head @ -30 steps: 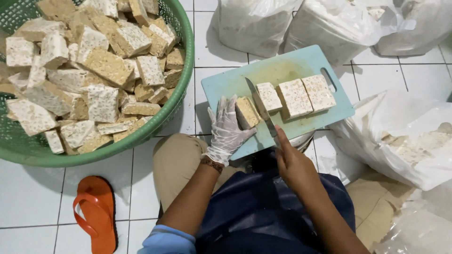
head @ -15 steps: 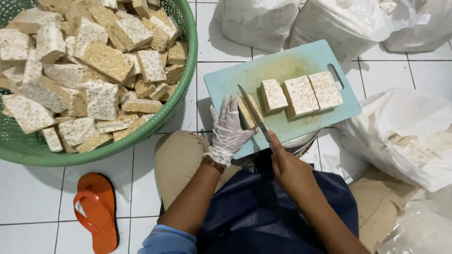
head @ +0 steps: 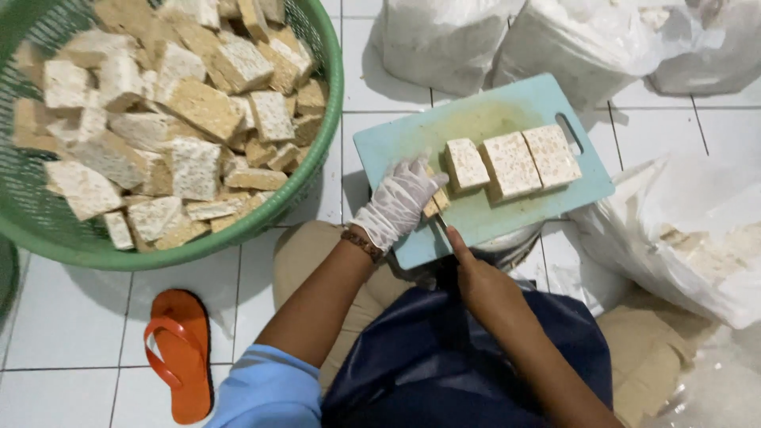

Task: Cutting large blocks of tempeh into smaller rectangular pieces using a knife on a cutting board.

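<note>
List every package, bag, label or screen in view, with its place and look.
White plastic sacks: along the top edge, bulging, knotted.
Clear plastic bag: right of the cutting board, open, pale blocks inside.
Brown paper wrapping: lower right, crumpled.
No labels or screens visible.

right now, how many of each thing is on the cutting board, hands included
large tempeh blocks: 3
small tempeh piece under the gloved left hand: 1
knife in the right hand: 1
gloved left hand: 1
bare right hand: 1
total: 7, all on or over the light blue cutting board
</note>
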